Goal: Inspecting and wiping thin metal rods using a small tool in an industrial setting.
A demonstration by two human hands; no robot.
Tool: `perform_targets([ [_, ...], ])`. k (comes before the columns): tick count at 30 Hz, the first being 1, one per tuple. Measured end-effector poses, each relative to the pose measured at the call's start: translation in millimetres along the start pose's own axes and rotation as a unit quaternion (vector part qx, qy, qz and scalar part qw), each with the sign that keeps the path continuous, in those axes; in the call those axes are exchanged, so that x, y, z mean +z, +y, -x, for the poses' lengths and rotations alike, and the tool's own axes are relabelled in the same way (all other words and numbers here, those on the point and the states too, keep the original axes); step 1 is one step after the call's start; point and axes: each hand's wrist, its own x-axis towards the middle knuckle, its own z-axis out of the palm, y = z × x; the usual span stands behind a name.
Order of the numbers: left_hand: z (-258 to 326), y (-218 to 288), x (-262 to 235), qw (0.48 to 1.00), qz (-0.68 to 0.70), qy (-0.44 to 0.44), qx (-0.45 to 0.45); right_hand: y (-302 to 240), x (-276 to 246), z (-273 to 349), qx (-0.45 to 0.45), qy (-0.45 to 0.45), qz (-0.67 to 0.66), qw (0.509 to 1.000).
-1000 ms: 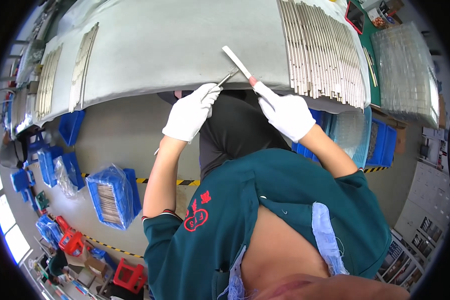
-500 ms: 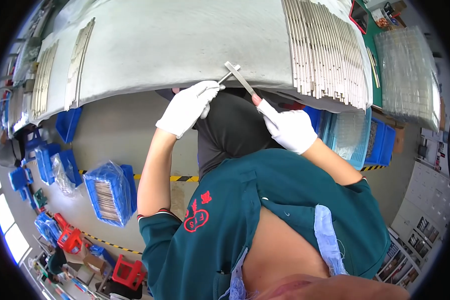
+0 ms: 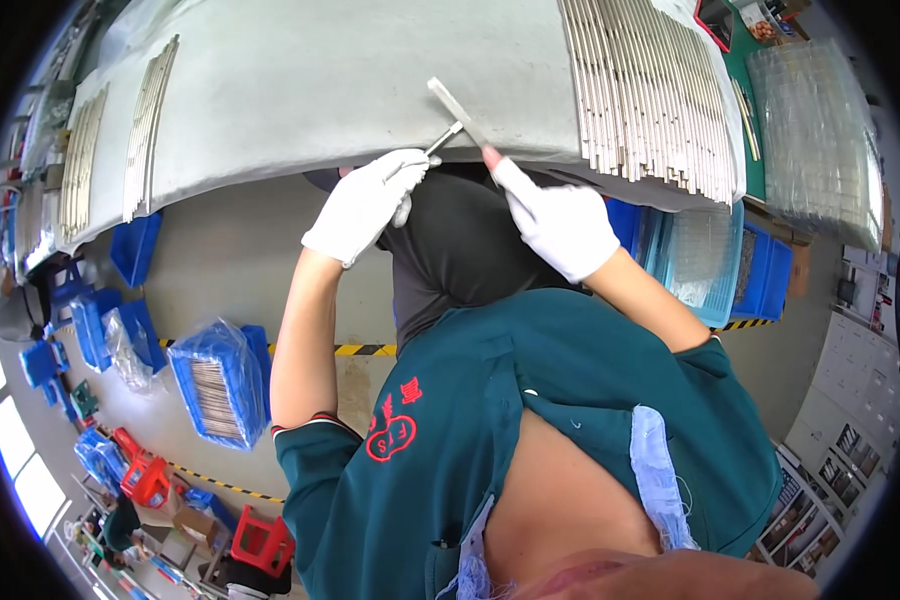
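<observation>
My left hand (image 3: 368,205), in a white glove, is closed on a thin metal rod (image 3: 444,138) just over the near edge of the table. The rod's pale tip points up and to the right. Between the bare fingertip and the glove of my right hand (image 3: 565,225) a flat grey bar (image 3: 457,110), shaped like a file, is gripped. It slants up to the left and crosses the rod's tip; whether the two touch, I cannot tell. Most of the rod is hidden by my left hand.
A dense row of metal rods (image 3: 650,100) lies at the right of the cloth-covered table (image 3: 370,70). Two smaller groups of rods (image 3: 150,125) lie at the left. Blue bins (image 3: 765,275) stand below the right edge, and a plastic-wrapped crate (image 3: 220,385) sits on the floor.
The flat bar has slid up and to the left across the rod's tip, my right hand moving with it. My left hand has shifted slightly left with the rod.
</observation>
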Motion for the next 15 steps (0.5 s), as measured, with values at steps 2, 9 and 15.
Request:
perform_targets([
  [2,-1.0,-1.1,-0.5,1.000,-0.013,0.007,0.002,-2.8,6.6,-5.2,0.008,0.019,-0.001,1.000],
  [9,-2.4,-0.1,0.6,1.000,-0.013,0.008,0.004,0.5,0.2,16.9,0.010,-0.015,0.004,1.000],
  [15,-0.3,-8.0,17.5,0.997,0.060,0.047,-0.002,7.2,0.5,-2.3,0.019,-0.030,0.003,0.999],
])
